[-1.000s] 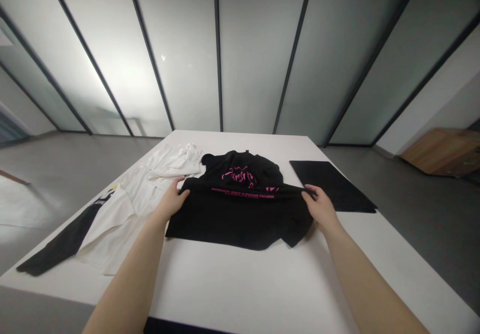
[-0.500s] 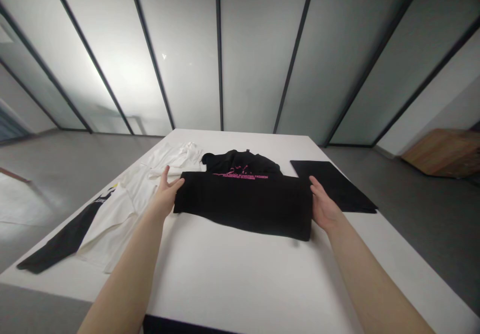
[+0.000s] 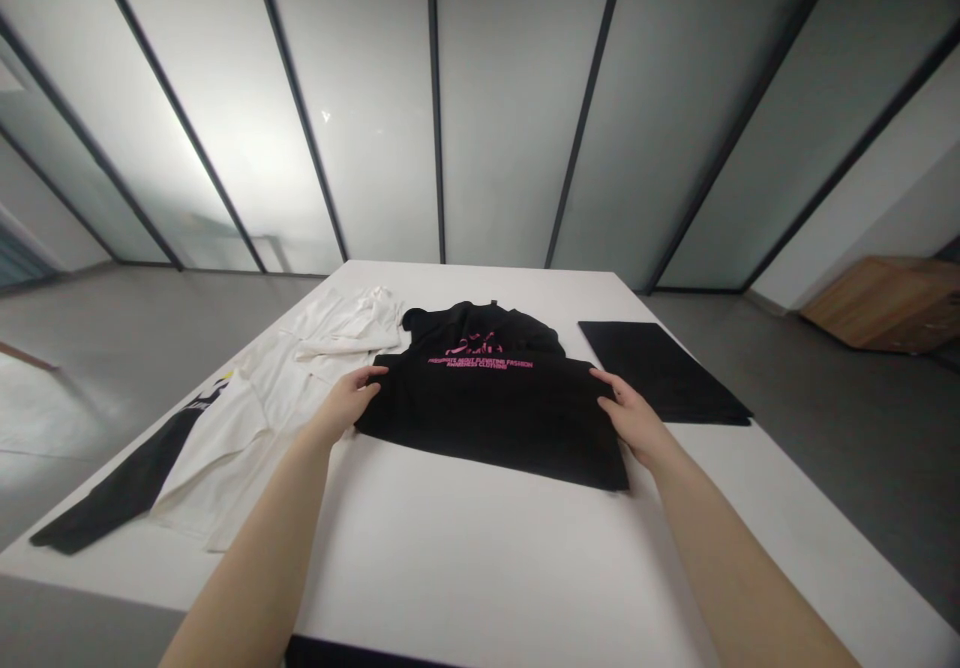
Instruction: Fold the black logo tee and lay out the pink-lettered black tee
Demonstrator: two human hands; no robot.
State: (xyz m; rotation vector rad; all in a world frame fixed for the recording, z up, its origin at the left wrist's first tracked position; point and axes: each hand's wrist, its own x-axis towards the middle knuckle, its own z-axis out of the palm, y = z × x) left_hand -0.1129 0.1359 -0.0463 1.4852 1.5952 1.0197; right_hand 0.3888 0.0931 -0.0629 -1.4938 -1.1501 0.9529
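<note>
A black T-shirt [image 3: 487, 418] with pink lettering lies on the white table [image 3: 487, 558], its lower part turned up into a wide flat band below the print. At the band's left edge, my left hand [image 3: 351, 403] grips the cloth between thumb and fingers. My right hand [image 3: 634, 416] pinches the band's right edge in the same way, fingers pointing inward. The shirt's collar end is at the far side, slightly rumpled.
White garments [image 3: 277, 378] lie spread on the left, with a dark printed piece [image 3: 124, 483] beside them. Folded black cloth [image 3: 660, 368] lies on the right. Dark cloth [image 3: 360, 653] shows at the near table edge. A wooden box-like piece [image 3: 885, 298] stands on the floor at right.
The raised black band has come down flatter onto the shirt, so more of the pink print shows. Both hands have moved slightly inward and nearer, still at its sides.
</note>
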